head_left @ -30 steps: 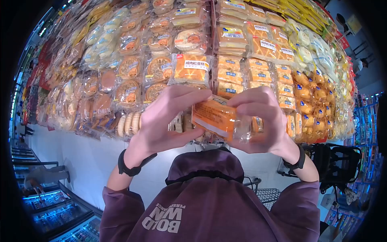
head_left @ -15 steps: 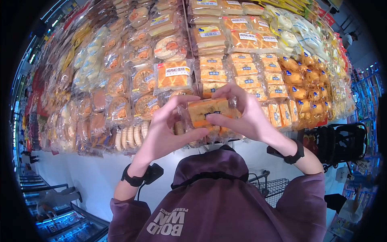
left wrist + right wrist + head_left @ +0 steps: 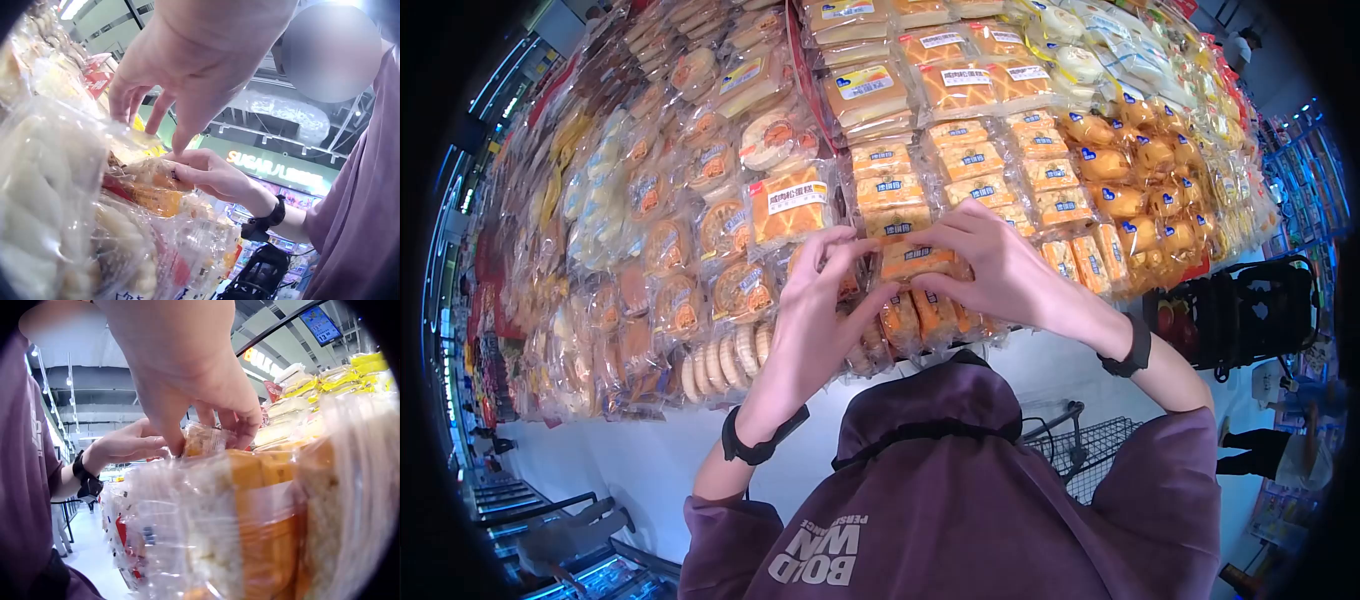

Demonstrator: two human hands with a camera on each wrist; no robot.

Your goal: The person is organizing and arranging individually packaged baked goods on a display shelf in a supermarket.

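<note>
An orange-and-white wrapped cake packet (image 3: pixel 917 262) lies at the front of the heaped display, level with the neighbouring packets. My right hand (image 3: pixel 1007 270) holds it, fingers on the far side and thumb on the near side; the right wrist view shows the packet's clear wrapper end (image 3: pixel 206 439) between thumb and fingers. At the packet's left end is my left hand (image 3: pixel 812 305), its thumb and forefinger spread apart and their tips right by the wrapper. From the left wrist view, my left hand (image 3: pixel 200 69) hangs over the packets with fingers pointing down.
Similar orange packets (image 3: pixel 887 190) lie in rows behind, with more standing upright (image 3: pixel 1060 262) to the right. A large square cake pack (image 3: pixel 788 205) and a row of round pastries (image 3: pixel 725 360) lie left. A wire cart (image 3: pixel 1095 455) stands below the display's edge.
The packet was held up and tilted, then turned label up and lowered onto the display. My left fingers have loosened around its end. The view has shifted rightward.
</note>
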